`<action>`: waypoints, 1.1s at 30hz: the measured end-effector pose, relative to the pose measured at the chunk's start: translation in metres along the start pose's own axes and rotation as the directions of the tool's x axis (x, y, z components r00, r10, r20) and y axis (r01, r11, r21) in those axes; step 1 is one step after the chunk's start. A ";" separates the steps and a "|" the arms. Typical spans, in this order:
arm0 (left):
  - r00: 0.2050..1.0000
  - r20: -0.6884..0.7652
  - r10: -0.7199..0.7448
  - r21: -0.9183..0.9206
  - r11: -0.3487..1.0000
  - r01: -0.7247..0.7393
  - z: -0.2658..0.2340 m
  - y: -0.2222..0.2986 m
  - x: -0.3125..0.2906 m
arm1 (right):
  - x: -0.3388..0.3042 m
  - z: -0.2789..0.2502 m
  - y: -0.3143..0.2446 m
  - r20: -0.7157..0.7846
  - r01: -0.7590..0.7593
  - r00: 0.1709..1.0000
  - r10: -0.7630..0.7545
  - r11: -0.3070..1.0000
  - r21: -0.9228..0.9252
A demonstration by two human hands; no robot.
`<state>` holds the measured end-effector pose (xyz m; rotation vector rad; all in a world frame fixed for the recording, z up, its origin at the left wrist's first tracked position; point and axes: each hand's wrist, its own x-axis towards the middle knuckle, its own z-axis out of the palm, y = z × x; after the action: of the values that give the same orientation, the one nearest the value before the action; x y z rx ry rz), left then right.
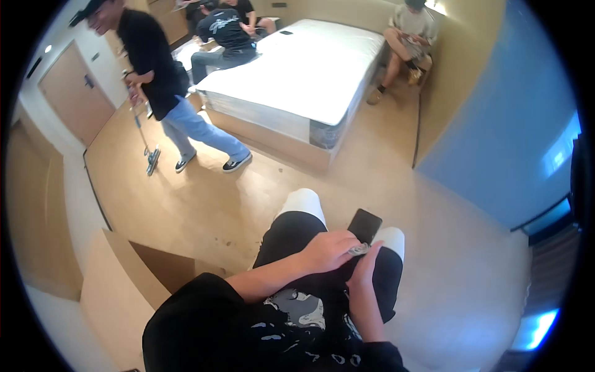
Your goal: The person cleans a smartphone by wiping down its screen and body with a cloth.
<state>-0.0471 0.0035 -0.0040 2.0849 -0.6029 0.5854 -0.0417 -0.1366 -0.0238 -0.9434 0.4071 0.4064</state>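
Note:
Above my lap, my left hand (328, 251) reaches across with its fingers closed on a small, pale, silvery crumpled thing (359, 249). Its exact kind is too small to tell. My right hand (364, 265) is upright against the other side of that thing, fingers together and partly hidden. Both hands seem to grip it. Just beyond them a black smartphone (365, 224) lies by my right knee, its lower end covered by my fingers. I sit with dark clothing over my thighs and white at both knees.
A mattress in clear wrap (291, 68) lies on a wooden bed base ahead. At left a person (155, 74) pushes a floor mop (152, 160). Several others sit around the bed. A wooden panel (114, 279) is near my left; a blue wall (508, 136) stands at right.

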 end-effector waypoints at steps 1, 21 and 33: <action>0.999 0.018 0.036 0.054 0.998 -0.037 0.001 0.002 0.003 | -0.002 0.004 -0.009 -0.002 -0.077 0.997 0.077 0.997 0.002; 0.997 -0.076 -0.010 0.182 0.983 0.024 -0.007 -0.011 0.046 | 0.008 0.015 -0.042 0.183 -0.154 0.971 0.157 0.988 -0.029; 0.998 -0.049 -0.047 0.137 0.989 0.053 -0.008 -0.002 0.029 | 0.002 0.008 -0.033 0.100 -0.045 0.993 0.057 0.992 -0.121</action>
<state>-0.0247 0.0053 0.0160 2.2036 -0.4943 0.6607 -0.0222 -0.1466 0.0017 -1.0239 0.3156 0.5283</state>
